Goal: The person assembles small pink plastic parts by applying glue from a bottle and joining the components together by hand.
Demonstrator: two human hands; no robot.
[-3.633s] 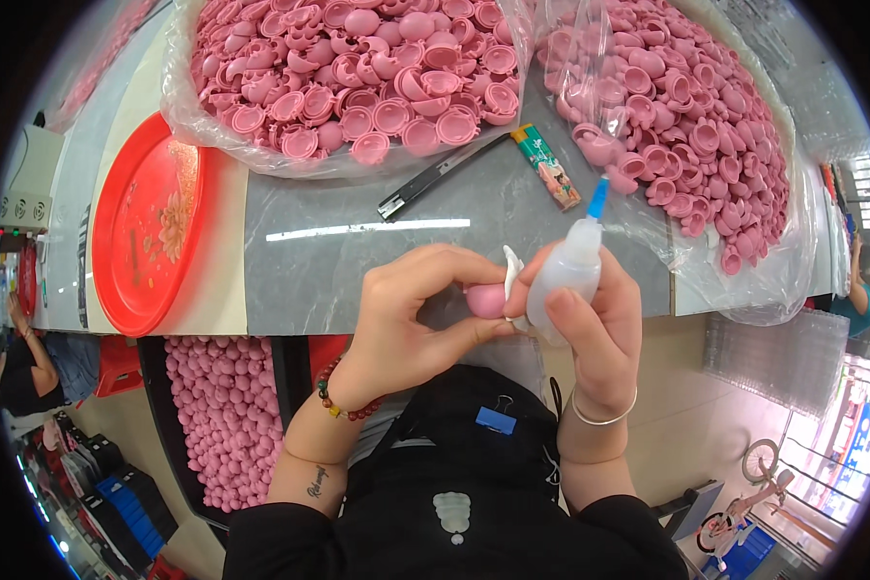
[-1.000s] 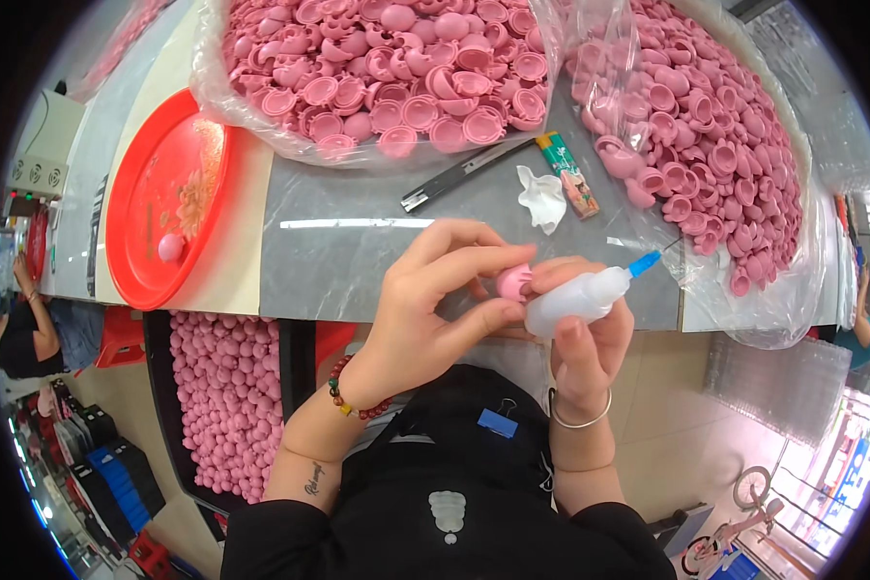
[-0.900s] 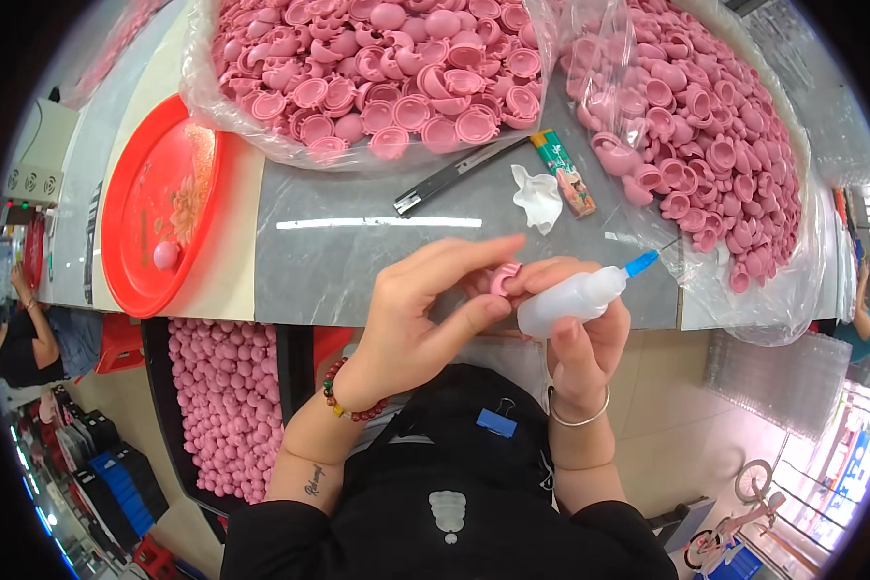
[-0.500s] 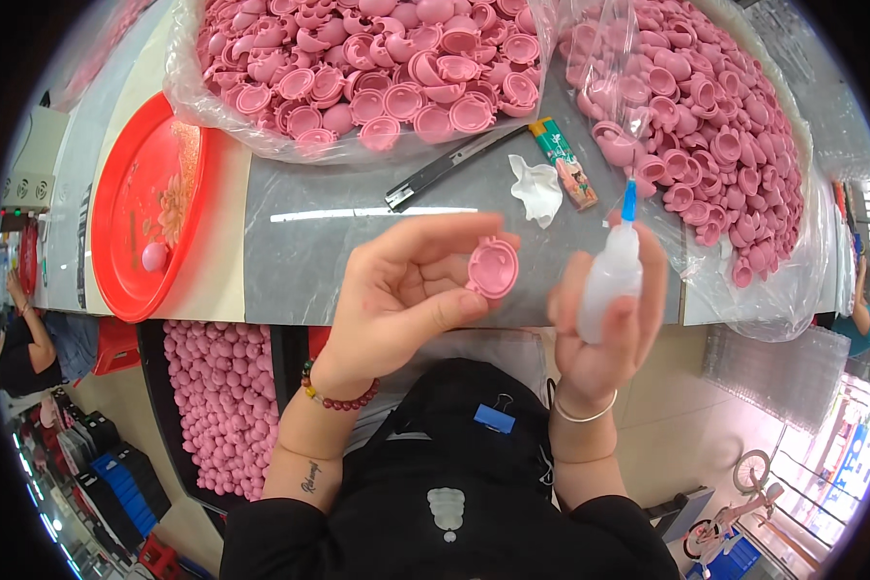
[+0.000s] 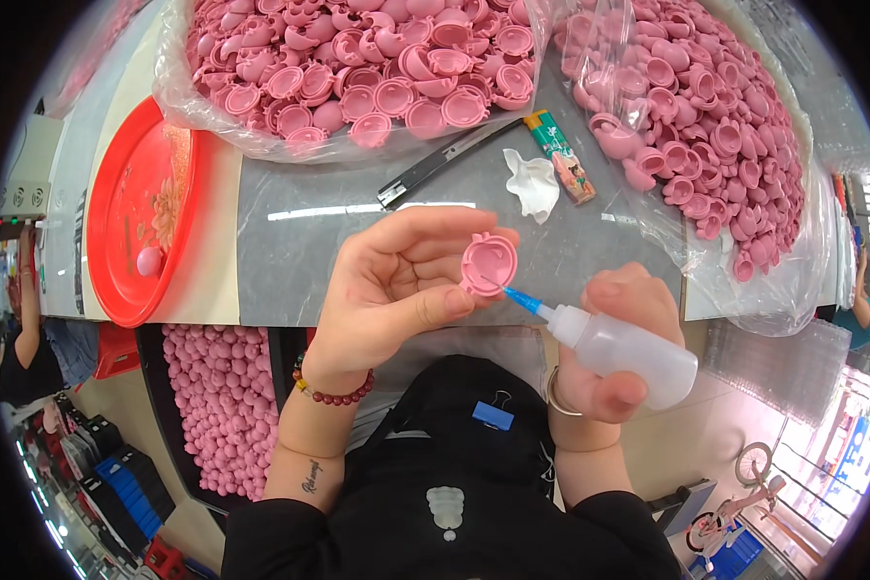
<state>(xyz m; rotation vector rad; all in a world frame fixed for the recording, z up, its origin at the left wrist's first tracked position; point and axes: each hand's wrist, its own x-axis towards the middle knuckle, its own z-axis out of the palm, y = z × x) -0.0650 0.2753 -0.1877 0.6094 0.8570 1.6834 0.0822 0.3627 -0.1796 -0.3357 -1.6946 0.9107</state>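
Observation:
Between the thumb and fingers of my left hand point(image 5: 396, 290) is a pink plastic half shell point(image 5: 489, 264), its hollow side facing up. My right hand point(image 5: 617, 338) grips a translucent squeeze bottle point(image 5: 633, 356), tilted so that its blue needle tip point(image 5: 524, 300) points at the shell's lower right rim. The tip meets the rim in the picture; whether it touches cannot be told. A clear bag of pink half shells point(image 5: 358, 77) lies beyond my left hand. Another pile of pink shells point(image 5: 725, 126) spreads over plastic at the far right.
On the grey table lie a black cutter knife point(image 5: 445, 162), a crumpled white tissue point(image 5: 532, 184) and a green box point(image 5: 561, 155). A red tray point(image 5: 116, 242) at the left holds one pink ball point(image 5: 150, 261). Below the table edge stands a black bin point(image 5: 285, 387) of pink balls.
My right hand has turned the bottle from upright to tilted, bringing its blue tip down and left to the shell. My left hand still holds the shell in nearly the same place.

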